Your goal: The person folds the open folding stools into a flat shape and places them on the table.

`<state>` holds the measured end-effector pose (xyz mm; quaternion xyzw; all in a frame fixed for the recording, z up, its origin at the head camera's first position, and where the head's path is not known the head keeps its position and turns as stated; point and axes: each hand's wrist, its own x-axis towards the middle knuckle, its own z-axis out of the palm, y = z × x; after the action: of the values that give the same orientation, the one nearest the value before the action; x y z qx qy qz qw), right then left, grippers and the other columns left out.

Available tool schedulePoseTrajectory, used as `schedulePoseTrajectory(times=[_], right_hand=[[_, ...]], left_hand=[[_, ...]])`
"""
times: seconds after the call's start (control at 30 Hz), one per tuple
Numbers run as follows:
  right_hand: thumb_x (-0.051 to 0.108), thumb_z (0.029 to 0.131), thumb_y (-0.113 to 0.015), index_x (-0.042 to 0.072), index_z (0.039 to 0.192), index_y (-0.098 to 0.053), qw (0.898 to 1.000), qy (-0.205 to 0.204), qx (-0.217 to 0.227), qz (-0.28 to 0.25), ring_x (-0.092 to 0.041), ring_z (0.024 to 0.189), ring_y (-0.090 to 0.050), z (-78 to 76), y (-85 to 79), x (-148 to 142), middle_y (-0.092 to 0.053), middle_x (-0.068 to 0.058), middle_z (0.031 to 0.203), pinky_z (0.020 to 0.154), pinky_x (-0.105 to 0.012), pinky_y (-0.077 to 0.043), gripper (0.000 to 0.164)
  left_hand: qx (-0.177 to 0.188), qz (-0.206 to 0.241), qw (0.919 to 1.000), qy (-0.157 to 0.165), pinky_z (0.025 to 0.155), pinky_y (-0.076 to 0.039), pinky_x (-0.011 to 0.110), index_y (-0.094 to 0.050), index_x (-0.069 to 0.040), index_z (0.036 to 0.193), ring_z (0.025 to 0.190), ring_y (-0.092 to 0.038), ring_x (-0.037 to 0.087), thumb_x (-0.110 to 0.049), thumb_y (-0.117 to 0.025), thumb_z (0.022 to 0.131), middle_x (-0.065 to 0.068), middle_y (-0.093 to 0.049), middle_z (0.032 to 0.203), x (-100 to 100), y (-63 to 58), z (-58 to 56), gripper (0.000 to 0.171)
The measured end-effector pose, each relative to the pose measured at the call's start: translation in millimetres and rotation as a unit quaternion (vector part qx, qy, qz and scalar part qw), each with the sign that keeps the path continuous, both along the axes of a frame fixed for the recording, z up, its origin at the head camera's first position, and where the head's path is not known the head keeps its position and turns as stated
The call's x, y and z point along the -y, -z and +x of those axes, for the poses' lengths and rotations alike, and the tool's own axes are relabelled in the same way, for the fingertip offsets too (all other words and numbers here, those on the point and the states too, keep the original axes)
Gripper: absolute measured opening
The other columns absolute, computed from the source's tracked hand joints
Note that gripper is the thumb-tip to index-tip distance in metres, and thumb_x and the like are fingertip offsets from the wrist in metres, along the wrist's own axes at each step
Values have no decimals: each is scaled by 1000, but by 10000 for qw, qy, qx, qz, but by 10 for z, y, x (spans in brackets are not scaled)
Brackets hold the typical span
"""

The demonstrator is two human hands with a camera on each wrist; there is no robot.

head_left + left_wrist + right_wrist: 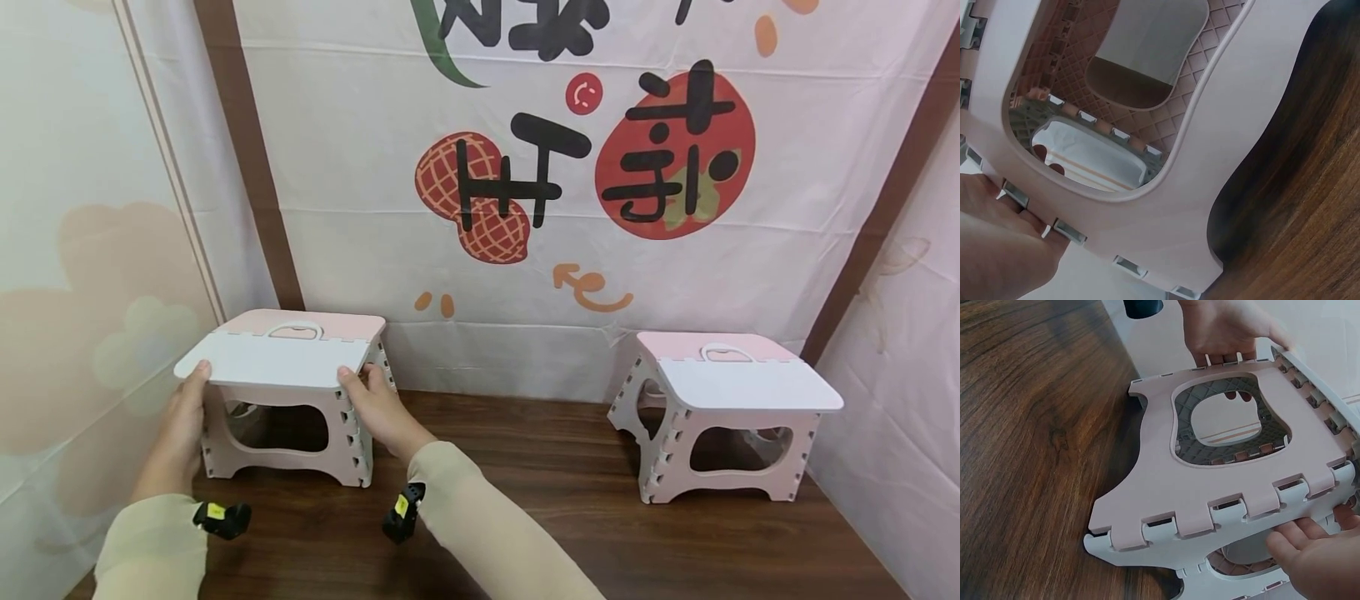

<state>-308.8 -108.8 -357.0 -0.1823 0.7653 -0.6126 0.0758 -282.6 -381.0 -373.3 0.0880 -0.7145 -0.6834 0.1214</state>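
Observation:
A pink and white folding stool [270, 360] stands unfolded on its legs at the left, with a white handle loop [296, 327] on its top. My left hand [176, 429] holds its left side, thumb at the front left corner of the seat. On the opposite side my right hand [384, 412] grips the stool, thumb on the seat edge and fingers against the side panel. The right wrist view shows those fingers [1300, 537] touching the white side panel, above its opening. In the left wrist view, the left fingertips are partly hidden behind the hinged side.
A second pink and white folding stool [750, 383] stands unfolded at the right. Both stools are on a dark wooden surface [525, 500]. Printed cloth walls [360, 250] enclose the back and both sides.

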Motion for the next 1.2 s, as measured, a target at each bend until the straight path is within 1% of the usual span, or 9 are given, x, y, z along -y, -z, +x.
schedulePoseTrajectory(times=[0.07,0.3,0.47,0.67,0.97,1.1,1.2], right_hand=[[58,102,-42,13,147,-38,10000,-25,-4,21,-13,125,-46,-8,5,-1,-51,-1,134,104,-39,-40,64],[59,103,-39,11,149,-35,9998,-195,-31,-39,-13,125,-46,-20,25,-16,-49,-3,136,105,-39,-39,67],[58,104,-38,10,150,-34,9997,-250,4,-84,-14,128,-45,-10,20,-28,-48,-5,139,106,-39,-38,66],[56,104,-38,10,148,-36,9998,-191,-71,-38,-15,127,-46,3,-2,-36,-50,-6,136,106,-39,-39,64],[55,105,-36,9,148,-36,9995,-272,-126,-17,-16,129,-45,14,-1,-54,-49,-6,138,107,-39,-38,63],[54,105,-37,9,147,-37,9995,-295,-124,-73,-15,127,-46,14,3,-62,-50,-5,136,106,-39,-38,61],[54,105,-37,10,144,-38,9994,-301,-88,-110,-14,122,-48,10,5,-65,-52,-3,129,104,-39,-40,59]], left_hand=[[-23,-18,10000,31,115,13,49,11,-13,159,144,22,29,-64,-31,100,8,24,161,-2,0,-2,88],[118,-7,9999,-98,115,11,51,12,-13,159,145,21,31,-66,-32,100,9,24,162,-5,6,-9,90],[77,-44,9999,-92,115,11,50,11,-12,159,145,21,31,-65,-31,100,9,23,162,-2,18,-14,90],[63,-61,9999,-92,115,11,51,11,-12,159,145,21,32,-65,-32,100,9,24,162,-6,13,-25,90],[-3,-64,9999,-133,115,11,50,9,-11,159,146,20,31,-65,-33,100,10,22,162,-13,31,-19,91],[-10,-59,9999,-117,115,12,50,11,-11,159,145,21,30,-64,-32,100,10,23,162,-22,16,-20,90],[-2,3,10000,-88,115,12,49,12,-12,158,145,21,30,-64,-32,100,9,24,162,-32,1,-20,90]])
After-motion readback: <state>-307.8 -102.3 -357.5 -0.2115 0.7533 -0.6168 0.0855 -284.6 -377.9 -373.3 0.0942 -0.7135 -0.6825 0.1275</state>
